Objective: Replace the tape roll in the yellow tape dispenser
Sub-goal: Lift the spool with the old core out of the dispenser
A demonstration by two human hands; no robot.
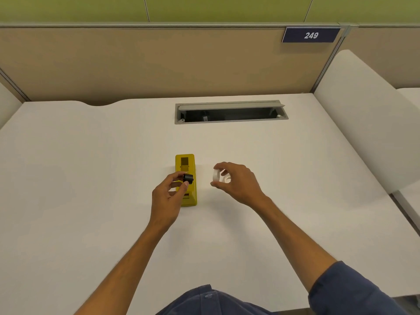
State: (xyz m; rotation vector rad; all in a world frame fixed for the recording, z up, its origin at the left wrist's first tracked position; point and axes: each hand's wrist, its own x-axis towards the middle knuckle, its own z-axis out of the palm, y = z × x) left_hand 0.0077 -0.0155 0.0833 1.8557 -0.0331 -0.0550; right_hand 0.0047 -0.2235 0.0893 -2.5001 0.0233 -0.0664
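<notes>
The left hand (167, 196) is pinching the black spool core (188, 178) over the yellow tape dispenser (186, 164). The right hand (236, 183) is pinching a white tape roll (215, 175) at the core's three o'clock, nearby, hole facing it.

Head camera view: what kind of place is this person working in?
Probably an office cubicle or a numbered workstation. A white desk is closed in by tan partition panels, a sign reading 249 hangs on the panel, and a cable hatch is set into the desktop.

Tape dispenser (185, 178) on desk (91, 178), centre. Left hand (168, 196) holds spool core (188, 178) above dispenser; right hand (236, 183) holds tape roll (215, 175) right of it. Cable tray (229, 112) behind, partition (136, 64) beyond.
</notes>
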